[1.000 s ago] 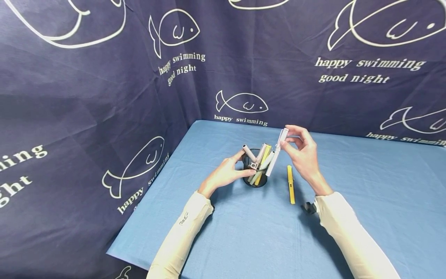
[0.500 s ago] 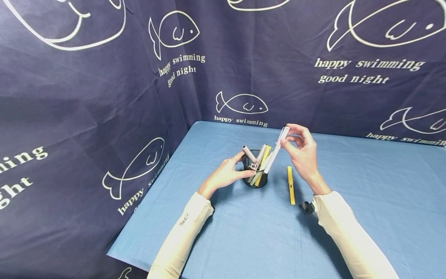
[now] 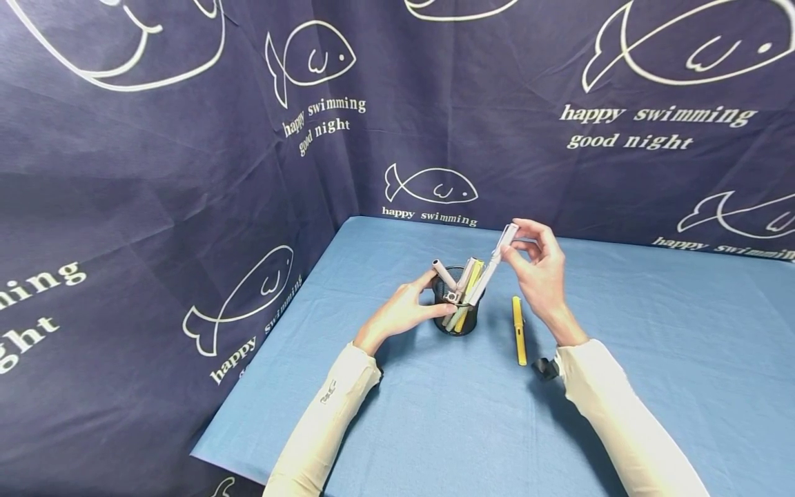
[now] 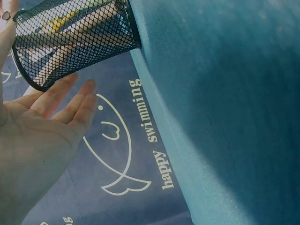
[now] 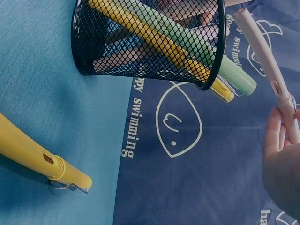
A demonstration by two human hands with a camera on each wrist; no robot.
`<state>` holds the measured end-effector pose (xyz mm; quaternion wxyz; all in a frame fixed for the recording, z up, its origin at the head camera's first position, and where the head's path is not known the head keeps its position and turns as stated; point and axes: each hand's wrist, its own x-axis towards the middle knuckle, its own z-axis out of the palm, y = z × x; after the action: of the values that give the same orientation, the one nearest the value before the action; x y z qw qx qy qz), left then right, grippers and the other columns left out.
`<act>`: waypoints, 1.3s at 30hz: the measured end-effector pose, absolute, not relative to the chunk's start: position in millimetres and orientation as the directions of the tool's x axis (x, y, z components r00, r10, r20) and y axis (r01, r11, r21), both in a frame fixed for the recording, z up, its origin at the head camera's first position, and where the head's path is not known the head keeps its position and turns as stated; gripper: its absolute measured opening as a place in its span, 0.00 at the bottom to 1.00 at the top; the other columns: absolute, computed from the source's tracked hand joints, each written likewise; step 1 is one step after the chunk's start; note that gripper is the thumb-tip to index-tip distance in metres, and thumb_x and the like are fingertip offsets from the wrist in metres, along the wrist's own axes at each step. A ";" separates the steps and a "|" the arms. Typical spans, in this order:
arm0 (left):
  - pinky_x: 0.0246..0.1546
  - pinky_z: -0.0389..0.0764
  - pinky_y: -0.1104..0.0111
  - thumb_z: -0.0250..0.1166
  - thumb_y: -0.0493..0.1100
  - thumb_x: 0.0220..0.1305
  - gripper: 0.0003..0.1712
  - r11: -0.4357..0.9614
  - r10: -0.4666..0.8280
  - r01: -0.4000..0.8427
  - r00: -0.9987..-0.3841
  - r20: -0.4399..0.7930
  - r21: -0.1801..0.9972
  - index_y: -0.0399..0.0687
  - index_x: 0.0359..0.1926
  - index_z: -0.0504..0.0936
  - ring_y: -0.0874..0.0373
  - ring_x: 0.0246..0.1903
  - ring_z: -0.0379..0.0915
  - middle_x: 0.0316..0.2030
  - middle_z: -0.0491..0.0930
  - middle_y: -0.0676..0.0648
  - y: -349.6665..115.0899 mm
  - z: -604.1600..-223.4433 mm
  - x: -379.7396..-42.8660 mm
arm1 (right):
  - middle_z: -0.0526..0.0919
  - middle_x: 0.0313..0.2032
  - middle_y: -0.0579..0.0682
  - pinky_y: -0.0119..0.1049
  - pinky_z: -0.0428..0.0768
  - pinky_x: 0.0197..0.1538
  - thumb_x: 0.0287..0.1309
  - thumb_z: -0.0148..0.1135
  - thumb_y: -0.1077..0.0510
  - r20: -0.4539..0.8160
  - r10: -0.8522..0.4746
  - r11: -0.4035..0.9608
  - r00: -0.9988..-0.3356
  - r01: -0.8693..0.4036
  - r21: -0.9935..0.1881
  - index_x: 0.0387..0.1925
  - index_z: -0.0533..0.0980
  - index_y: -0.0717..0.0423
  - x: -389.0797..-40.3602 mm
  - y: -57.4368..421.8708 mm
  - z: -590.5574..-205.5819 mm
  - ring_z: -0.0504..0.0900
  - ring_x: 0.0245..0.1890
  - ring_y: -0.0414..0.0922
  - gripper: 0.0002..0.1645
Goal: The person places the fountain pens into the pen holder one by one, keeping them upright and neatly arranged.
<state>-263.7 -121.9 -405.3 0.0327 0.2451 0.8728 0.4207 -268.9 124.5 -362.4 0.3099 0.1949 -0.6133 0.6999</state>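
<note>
A black mesh pen cup stands on the blue table, with several pens leaning in it. My left hand holds the cup by its rim, thumb on the near side and fingers round the far side. In my right hand, thumb and fingertips pinch a pale pink pen near its capped end. The pen slants down to the left, its lower end overlapping the cup's right rim in the head view. A green pen and a yellow one stick out of the cup in the right wrist view.
A yellow pen lies on the table right of the cup, below my right hand. Dark blue cloth with white fish drawings hangs behind and to the left. A black wrist device sits at my right cuff.
The pale pink pen's lower end has moved slightly left and up, from beside the cup to its right rim. My right hand has risen a little; my left stays on the cup.
</note>
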 end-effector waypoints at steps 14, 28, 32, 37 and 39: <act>0.67 0.69 0.59 0.72 0.60 0.65 0.50 0.521 0.453 0.402 -0.878 0.155 0.753 0.52 0.80 0.61 0.52 0.68 0.69 0.68 0.74 0.42 -121.5 -405.8 -262.8 | 0.79 0.44 0.52 0.28 0.79 0.50 0.56 0.61 0.83 0.661 0.226 -0.069 -0.715 -0.689 -0.722 0.57 0.74 0.78 -269.8 119.9 -364.9 0.80 0.40 0.41 0.25; 0.67 0.69 0.58 0.73 0.59 0.64 0.50 0.516 0.457 0.409 -0.875 0.163 0.752 0.51 0.80 0.62 0.52 0.67 0.70 0.68 0.75 0.42 -121.1 -405.5 -264.7 | 0.77 0.44 0.59 0.29 0.78 0.49 0.54 0.58 0.86 0.676 0.204 -0.021 -0.708 -0.693 -0.720 0.56 0.68 0.87 -251.5 108.7 -349.4 0.79 0.39 0.45 0.26; 0.67 0.70 0.58 0.73 0.59 0.64 0.50 0.523 0.455 0.408 -0.876 0.159 0.748 0.51 0.80 0.61 0.51 0.67 0.70 0.67 0.75 0.41 -120.9 -405.9 -264.8 | 0.76 0.44 0.60 0.27 0.79 0.47 0.55 0.58 0.85 0.660 0.180 -0.011 -0.730 -0.672 -0.740 0.57 0.69 0.86 -246.7 109.0 -347.2 0.79 0.40 0.44 0.26; 0.66 0.70 0.57 0.73 0.59 0.64 0.51 0.524 0.457 0.406 -0.876 0.155 0.749 0.51 0.81 0.60 0.51 0.67 0.70 0.67 0.75 0.40 -121.5 -406.8 -265.9 | 0.75 0.46 0.57 0.23 0.80 0.44 0.57 0.58 0.84 0.612 0.131 -0.014 -0.780 -0.619 -0.785 0.59 0.69 0.83 -244.8 111.4 -347.5 0.80 0.42 0.42 0.26; 0.66 0.70 0.57 0.73 0.60 0.65 0.50 0.519 0.459 0.406 -0.875 0.156 0.752 0.53 0.81 0.60 0.52 0.67 0.70 0.67 0.75 0.41 -122.0 -407.5 -266.4 | 0.74 0.47 0.57 0.23 0.81 0.44 0.58 0.58 0.83 0.600 0.112 -0.014 -0.792 -0.605 -0.796 0.60 0.69 0.83 -243.3 111.8 -346.9 0.80 0.42 0.42 0.26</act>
<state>-266.4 -122.0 -407.5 0.0310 0.2482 0.8710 0.4229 -243.3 111.8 -346.9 0.2610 0.1890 -0.6520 0.6863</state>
